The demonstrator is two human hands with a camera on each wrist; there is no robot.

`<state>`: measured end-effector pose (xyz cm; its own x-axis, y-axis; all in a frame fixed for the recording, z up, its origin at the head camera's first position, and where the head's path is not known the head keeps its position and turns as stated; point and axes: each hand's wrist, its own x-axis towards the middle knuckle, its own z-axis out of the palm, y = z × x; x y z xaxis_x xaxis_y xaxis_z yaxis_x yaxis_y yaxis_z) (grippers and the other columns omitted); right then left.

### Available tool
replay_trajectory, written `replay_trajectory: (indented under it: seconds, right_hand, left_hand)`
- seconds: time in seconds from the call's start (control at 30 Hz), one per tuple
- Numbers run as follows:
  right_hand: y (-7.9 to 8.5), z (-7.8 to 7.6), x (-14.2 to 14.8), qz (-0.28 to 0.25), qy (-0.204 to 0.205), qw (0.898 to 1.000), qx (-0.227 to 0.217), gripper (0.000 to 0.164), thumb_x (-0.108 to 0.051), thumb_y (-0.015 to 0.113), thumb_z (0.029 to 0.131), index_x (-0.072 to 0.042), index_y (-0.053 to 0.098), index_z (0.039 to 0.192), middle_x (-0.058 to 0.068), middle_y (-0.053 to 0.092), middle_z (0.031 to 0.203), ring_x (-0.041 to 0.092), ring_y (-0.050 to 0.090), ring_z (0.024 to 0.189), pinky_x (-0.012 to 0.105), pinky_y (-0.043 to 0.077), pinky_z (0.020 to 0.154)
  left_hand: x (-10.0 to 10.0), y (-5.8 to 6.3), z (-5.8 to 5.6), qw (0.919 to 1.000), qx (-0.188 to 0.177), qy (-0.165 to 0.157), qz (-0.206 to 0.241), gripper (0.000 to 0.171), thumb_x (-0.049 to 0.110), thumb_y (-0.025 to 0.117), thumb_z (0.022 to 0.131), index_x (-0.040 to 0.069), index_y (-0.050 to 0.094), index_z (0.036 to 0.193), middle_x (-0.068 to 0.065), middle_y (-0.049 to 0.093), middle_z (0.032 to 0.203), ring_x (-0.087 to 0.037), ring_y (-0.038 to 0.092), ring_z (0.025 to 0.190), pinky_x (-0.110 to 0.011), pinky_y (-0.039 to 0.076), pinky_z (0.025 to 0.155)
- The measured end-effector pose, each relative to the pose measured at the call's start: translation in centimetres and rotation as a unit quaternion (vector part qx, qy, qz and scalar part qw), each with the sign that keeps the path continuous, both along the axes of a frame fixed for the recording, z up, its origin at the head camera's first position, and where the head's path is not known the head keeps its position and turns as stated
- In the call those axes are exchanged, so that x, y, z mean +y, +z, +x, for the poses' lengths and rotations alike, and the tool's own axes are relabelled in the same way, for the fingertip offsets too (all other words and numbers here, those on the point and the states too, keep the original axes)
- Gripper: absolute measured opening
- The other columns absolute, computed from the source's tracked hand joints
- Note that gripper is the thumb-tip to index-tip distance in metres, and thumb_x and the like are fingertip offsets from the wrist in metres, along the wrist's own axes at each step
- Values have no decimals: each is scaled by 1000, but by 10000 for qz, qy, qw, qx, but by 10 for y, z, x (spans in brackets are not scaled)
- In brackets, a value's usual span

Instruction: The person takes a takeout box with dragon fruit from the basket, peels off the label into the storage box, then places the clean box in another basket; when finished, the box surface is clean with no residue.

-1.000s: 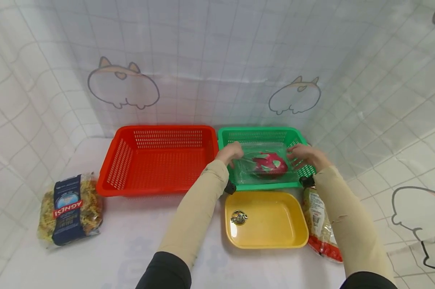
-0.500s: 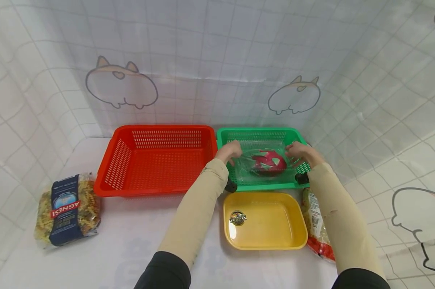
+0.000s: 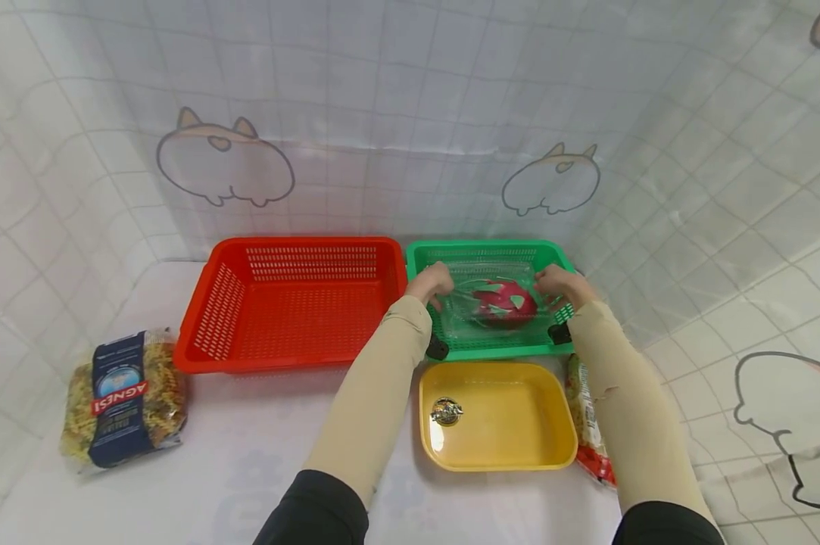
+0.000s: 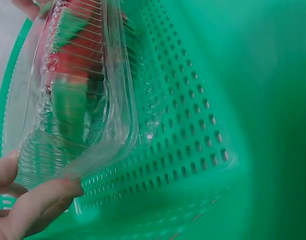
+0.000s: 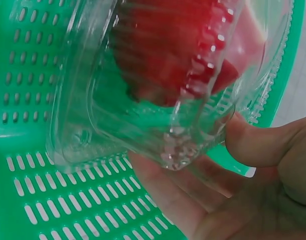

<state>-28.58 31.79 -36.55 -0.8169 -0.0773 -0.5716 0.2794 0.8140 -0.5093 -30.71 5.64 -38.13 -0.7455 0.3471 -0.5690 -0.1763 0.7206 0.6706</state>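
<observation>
A clear plastic clamshell box [image 3: 460,324] with a pink dragon fruit [image 3: 508,304] inside sits within the green basket [image 3: 498,353]. At the box's left end, my left hand [image 3: 431,283] pinches the plastic; the left wrist view has the thumb and a finger [image 4: 47,200] on that edge. My right hand [image 3: 561,284] grips the opposite end. In the right wrist view its thumb [image 5: 258,142] presses one side of a corner while the fingers reach round underneath. The box stands tilted in both wrist views, with slotted basket walls behind it.
A red basket [image 3: 300,362] stands left of the green one. In front is a yellow tray [image 3: 505,431] holding a small metallic badge-like piece [image 3: 447,411]. A pasta bag [image 3: 123,397] lies far left; another bag [image 3: 590,431] is partly hidden under my right forearm.
My right hand has moved slightly left, and its fingers have drawn in on the box's end. The left hand stays at the other end. The head view has shifted slightly.
</observation>
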Motion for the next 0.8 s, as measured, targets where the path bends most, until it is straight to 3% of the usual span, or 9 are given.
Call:
replay_trajectory:
  seconds: [0.1,0.23,0.43,0.5,0.57,0.67,0.8]
  right_hand:
    - [-3,-2,0,1,7,10000,32,55,-10,30,107,7,10,156,26,8,163,47,45,129,49,50,99]
    - [-6,-5,1,91,-18,9999,110,54,-10,31,108,5,13,156,23,9,164,42,51,123,47,52,96]
    - [-7,-5,1,56,-109,9999,102,55,-10,33,108,5,14,156,22,8,165,40,53,118,46,52,97]
    - [-7,-5,1,61,-98,9998,136,55,-10,33,107,6,14,156,23,9,164,37,56,109,47,52,96]
    - [-7,-5,1,18,-152,9998,159,54,-10,34,107,6,16,156,23,10,164,29,58,89,47,52,93]
    - [-7,-4,2,-29,-162,9997,186,54,-10,34,107,6,16,156,25,12,164,19,46,68,49,50,88]
    - [-9,-4,7,-56,-133,9997,220,54,-11,34,107,6,18,155,25,13,163,25,52,80,47,51,91]
  left_hand:
    - [-3,2,-2,9999,-117,-37,-3,66,6,35,106,7,-5,159,-9,-12,167,-32,45,138,-30,54,76]
    - [-6,7,-4,9992,-346,86,165,70,7,36,106,8,-10,159,-8,-14,167,-32,69,101,-28,51,72]
    - [-7,10,-5,9987,-477,97,137,72,10,38,107,8,-12,158,-11,-8,168,-25,67,72,-28,52,74]
    - [-7,10,-4,9986,-484,126,163,72,9,39,107,7,-11,158,-11,-7,168,-24,65,68,-28,52,76]
    - [-7,9,-3,9987,-451,132,185,71,8,39,106,6,-9,159,-13,-3,167,-23,63,63,-29,52,77]
    - [-6,7,-3,9990,-370,123,203,70,8,38,106,5,-8,159,-15,-2,167,-22,61,60,-31,54,79]
    - [-4,5,-4,9993,-289,94,239,70,8,38,106,4,-8,158,-15,0,167,-26,68,70,-32,56,80]
